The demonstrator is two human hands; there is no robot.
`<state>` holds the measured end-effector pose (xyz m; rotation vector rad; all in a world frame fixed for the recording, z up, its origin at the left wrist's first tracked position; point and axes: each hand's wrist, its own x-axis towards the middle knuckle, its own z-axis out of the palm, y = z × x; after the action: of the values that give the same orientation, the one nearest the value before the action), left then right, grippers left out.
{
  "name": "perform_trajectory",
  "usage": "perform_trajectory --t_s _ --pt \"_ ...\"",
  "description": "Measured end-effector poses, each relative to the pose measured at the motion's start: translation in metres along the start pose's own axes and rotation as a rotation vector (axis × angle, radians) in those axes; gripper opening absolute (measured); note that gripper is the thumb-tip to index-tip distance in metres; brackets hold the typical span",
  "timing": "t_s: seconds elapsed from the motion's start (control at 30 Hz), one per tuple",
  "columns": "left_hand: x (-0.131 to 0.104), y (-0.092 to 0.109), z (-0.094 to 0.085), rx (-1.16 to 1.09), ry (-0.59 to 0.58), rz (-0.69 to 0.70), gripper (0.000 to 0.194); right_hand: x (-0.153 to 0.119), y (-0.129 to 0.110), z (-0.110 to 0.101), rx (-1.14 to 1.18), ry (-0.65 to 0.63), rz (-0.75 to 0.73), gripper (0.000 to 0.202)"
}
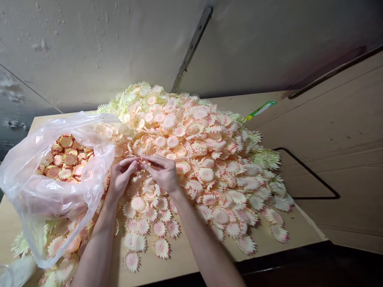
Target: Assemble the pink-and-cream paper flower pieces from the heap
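Note:
My left hand (123, 175) and my right hand (161, 171) meet over the front of a big heap of artificial flower petal pieces (206, 174). These are pale pink and cream discs with fringed, red-tipped edges. Thumb and fingers of each hand are pinched together, fingertips almost touching. Whatever small thing they hold is hidden by the fingers. Left of my hands stands an open clear plastic bag (26, 171), with smaller yellow-and-red flower pieces (70, 158) inside it.
The heap covers much of the wooden table (167, 271) and rises toward the grey wall (119, 48). A green packet (261, 110) sticks out behind it. On the right are a cardboard sheet (338, 131) and a bent black rod (311, 173). More petal pieces (64, 271) lie below the bag.

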<state>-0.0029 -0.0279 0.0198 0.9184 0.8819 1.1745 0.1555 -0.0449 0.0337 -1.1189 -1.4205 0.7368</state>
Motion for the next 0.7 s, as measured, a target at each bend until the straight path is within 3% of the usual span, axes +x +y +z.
perform_trajectory --t_s 0.37,0.7 --pt "-0.0002 0.0067 0.0045 -0.029 -0.029 -0.020 0.027 -0.0012 0.0021 0.0029 -0.075 0.032 -0.023 0.015" --pt "0.0004 0.0008 0.0014 -0.026 -0.085 -0.036 0.030 -0.0013 -0.0011 0.0034 -0.135 0.066 -0.023 0.013"
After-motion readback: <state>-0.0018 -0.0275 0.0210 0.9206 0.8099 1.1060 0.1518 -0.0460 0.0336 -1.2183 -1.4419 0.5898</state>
